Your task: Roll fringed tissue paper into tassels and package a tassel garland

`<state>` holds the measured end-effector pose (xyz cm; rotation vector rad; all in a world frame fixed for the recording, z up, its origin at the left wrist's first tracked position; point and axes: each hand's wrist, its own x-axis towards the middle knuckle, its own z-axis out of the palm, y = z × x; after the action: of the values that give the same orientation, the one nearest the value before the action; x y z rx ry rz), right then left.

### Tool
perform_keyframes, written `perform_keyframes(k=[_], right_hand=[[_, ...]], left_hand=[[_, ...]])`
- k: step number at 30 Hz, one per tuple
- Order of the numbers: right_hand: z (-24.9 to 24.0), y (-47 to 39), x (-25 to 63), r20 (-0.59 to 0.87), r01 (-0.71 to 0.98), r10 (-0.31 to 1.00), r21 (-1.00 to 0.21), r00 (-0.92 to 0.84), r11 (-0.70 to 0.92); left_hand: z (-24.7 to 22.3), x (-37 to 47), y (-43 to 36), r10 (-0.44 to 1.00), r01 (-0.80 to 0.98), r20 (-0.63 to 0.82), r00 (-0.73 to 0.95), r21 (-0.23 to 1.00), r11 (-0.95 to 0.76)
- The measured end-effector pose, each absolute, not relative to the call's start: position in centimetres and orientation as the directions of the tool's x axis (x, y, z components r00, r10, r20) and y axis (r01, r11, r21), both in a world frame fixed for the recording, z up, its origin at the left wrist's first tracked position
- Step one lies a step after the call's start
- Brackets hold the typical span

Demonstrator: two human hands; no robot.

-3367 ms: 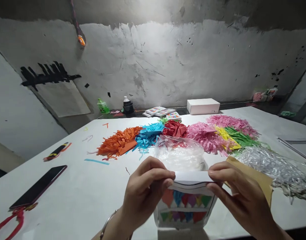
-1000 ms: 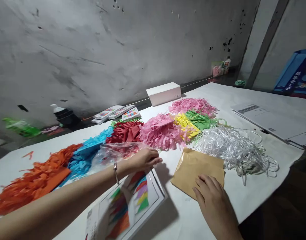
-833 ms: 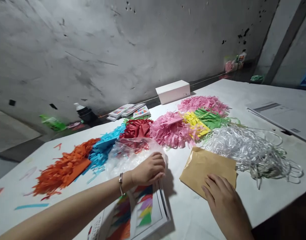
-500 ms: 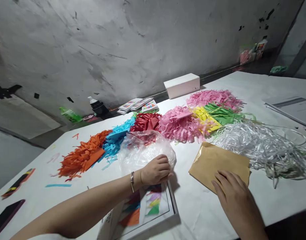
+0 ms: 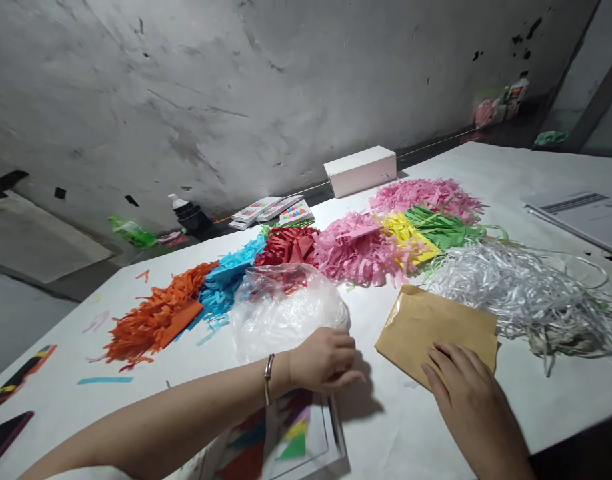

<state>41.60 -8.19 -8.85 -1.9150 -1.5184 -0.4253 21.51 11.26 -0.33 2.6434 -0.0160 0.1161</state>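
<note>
My left hand (image 5: 322, 360), a bangle at its wrist, is over a shallow white box (image 5: 339, 433) with colourful pennants pictured on its face. Its fingers are curled, and whatever they may hold is hidden. Just beyond them lies a crumpled clear plastic bag (image 5: 286, 310). My right hand (image 5: 469, 387) rests on a flat brown paper packet (image 5: 436, 320), fingers outstretched over its near right part. Past the bag are bundles of paper strips: orange (image 5: 153, 313), blue (image 5: 231, 270), red (image 5: 289, 245), pink (image 5: 351, 247), yellow (image 5: 411, 237) and green (image 5: 443, 227).
A heap of white string (image 5: 516, 287) lies right of the packet. Small printed boxes (image 5: 256, 210) and a long white carton (image 5: 361, 172) stand along the wall. A dark phone (image 5: 6, 437) and an orange-black item (image 5: 21, 377) lie at left. Papers (image 5: 581, 217) are at far right.
My left hand has moved a little right and nearer to me, away from the plastic bag. The pennant box appears lower and farther left. My right hand stays on the packet.
</note>
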Motion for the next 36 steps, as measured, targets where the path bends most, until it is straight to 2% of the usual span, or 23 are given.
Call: perform_keyframes(k=[2, 4, 5, 7, 10, 13, 16, 19, 23, 30, 36], right_hand=[[-8.7, -8.1, 41.5, 0.609, 0.949, 0.742, -0.292, 0.282, -0.12], [-8.6, -8.1, 41.3, 0.605, 0.946, 0.741, -0.296, 0.291, -0.13], [-8.5, -8.1, 41.3, 0.603, 0.945, 0.74, -0.296, 0.297, -0.138], [-8.4, -8.1, 41.1, 0.597, 0.942, 0.74, -0.299, 0.309, -0.153], [-8.4, -8.2, 41.1, 0.583, 0.935, 0.745, -0.318, 0.322, -0.156], [-8.1, -8.2, 41.2, 0.596, 0.931, 0.737, -0.343, 0.32, -0.127], [-7.4, -8.0, 41.3, 0.68, 0.921, 0.643, -0.373, 0.352, -0.109], [-6.5, -7.8, 41.5, 0.735, 0.923, 0.567, -0.36, 0.371, -0.137], [-5.5, -7.9, 41.8, 0.702, 0.958, 0.66, -0.267, 0.267, -0.103], [-3.4, -8.1, 43.1, 0.683, 0.937, 0.681, -0.348, 0.266, -0.017], [-1.6, -7.6, 43.5, 0.711, 0.896, 0.68, -0.404, 0.179, 0.186]], left_hand=[[0.6, 23.8, 11.4, 0.221, 0.117, 0.114, 0.969, 0.575, -0.81], [0.7, 26.8, 11.6, 0.466, 0.291, 0.044, 0.884, 0.729, -0.62], [0.4, 28.4, 11.7, 0.549, 0.353, -0.027, 0.835, 0.792, -0.497], [-0.6, 31.5, 11.8, 0.604, 0.406, -0.14, 0.785, 0.852, -0.33], [-2.0, 34.5, 11.7, 0.568, 0.398, -0.23, 0.79, 0.897, -0.191], [-2.0, 35.1, 11.2, 0.444, 0.359, -0.318, 0.838, 0.933, -0.009], [-1.2, 34.0, 10.5, 0.356, 0.317, -0.352, 0.865, 0.936, 0.154], [-0.4, 32.5, 10.0, 0.32, 0.29, -0.389, 0.864, 0.904, 0.316], [0.3, 30.9, 9.5, 0.275, 0.264, -0.46, 0.844, 0.804, 0.533], [1.2, 29.9, 9.0, 0.216, 0.283, -0.472, 0.855, 0.773, 0.568], [1.4, 29.1, 8.7, 0.117, 0.274, -0.454, 0.883, 0.702, 0.658]])
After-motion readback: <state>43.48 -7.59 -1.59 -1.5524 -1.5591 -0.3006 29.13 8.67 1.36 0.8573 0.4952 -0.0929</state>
